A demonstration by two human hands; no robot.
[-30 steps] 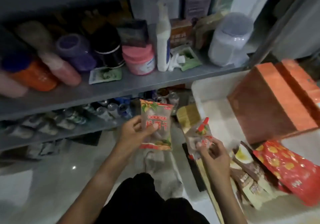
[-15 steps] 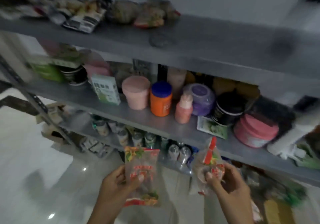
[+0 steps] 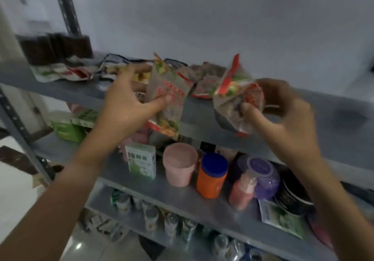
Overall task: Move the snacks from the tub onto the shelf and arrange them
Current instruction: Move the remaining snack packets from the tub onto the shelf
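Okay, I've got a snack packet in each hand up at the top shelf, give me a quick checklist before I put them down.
1. Left hand grips the left packet: ok, pinched between thumb and fingers.
2. Right hand grips the right packet: ok, though the packet is crumpled.
3. Packets raised to the top shelf: ok, both are at its front edge.
4. Free spot on the shelf: ok, bare shelf shows right of the snack pile.
5. Packets already there lie neatly: not ok, they overlap in a loose heap.
6. Space behind the pile: cannot tell, hands and packets hide it.
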